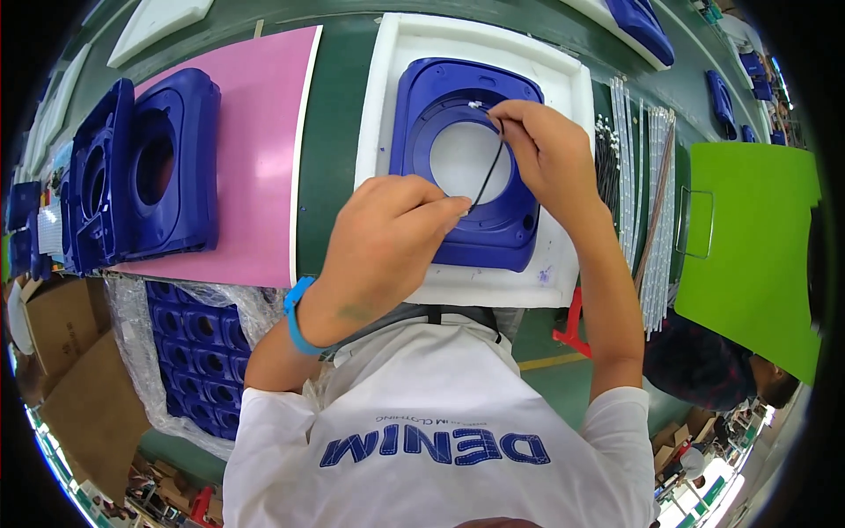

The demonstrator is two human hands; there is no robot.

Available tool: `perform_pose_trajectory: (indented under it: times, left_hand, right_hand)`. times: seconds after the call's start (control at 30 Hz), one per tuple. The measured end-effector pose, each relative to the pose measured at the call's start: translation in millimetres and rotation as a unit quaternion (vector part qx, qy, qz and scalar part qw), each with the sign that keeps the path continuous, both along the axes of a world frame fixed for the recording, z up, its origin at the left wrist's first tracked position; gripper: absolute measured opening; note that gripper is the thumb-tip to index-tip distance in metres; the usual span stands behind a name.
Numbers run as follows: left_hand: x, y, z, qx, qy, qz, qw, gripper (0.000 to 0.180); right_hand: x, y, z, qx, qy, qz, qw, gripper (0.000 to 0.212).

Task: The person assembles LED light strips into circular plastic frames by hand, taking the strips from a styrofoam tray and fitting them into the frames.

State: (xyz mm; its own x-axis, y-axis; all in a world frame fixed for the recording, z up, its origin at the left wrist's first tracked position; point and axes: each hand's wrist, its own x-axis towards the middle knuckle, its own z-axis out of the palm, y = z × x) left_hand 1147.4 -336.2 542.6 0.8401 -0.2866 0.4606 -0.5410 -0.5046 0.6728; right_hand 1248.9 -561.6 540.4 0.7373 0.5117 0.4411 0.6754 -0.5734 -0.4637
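A short black cable (492, 169) with a small white connector (476, 105) at its upper end stretches between my two hands. My left hand (387, 242) pinches its lower end, and my right hand (547, 151) grips it close to the connector. Below the hands, a blue plastic housing (422, 247) with a large round opening lies on a white foam tray (374, 114). Both hands are over the housing; whether they touch it I cannot tell. My fingers partly hide the cable's ends.
To the left, blue housings (202, 176) stand on a pink sheet (264, 158). Black cables with white ends (607, 158) and long thin strips (656, 220) lie right of the tray. Farther right is a green panel (748, 255). Plastic-wrapped blue parts (198, 352) sit at lower left; a person (704, 361) is at lower right.
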Motion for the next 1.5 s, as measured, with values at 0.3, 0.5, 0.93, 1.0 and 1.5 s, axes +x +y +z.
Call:
perform_pose_trajectory:
  times: [0.3, 0.5, 0.93, 1.0, 1.5]
  left_hand:
    - [7, -3, -13, -0.005, 0.006, 0.019, 1.000, 0.023]
    - [8, -3, -12, 0.001, 0.020, 0.017, 1.000, 0.023]
    - [8, -7, -13, -0.007, 0.010, 0.046, 0.999, 0.022]
    - [8, -6, -13, -0.021, 0.019, 0.044, 0.999, 0.023]
    - [8, -5, -18, -0.051, 0.033, 0.056, 0.997, 0.027]
  right_hand:
    - [11, 3, -6, 0.014, -0.024, -0.058, 0.998, 0.014]
    - [20, 12, -13, 0.000, -0.082, -0.033, 0.996, 0.016]
    - [25, 4, -16, -0.042, -0.134, -0.003, 0.990, 0.013]
    - [26, -3, -16, -0.054, -0.126, 0.001, 0.991, 0.014]
    - [44, 20, 28, -0.325, -0.157, 0.108, 0.926, 0.004]
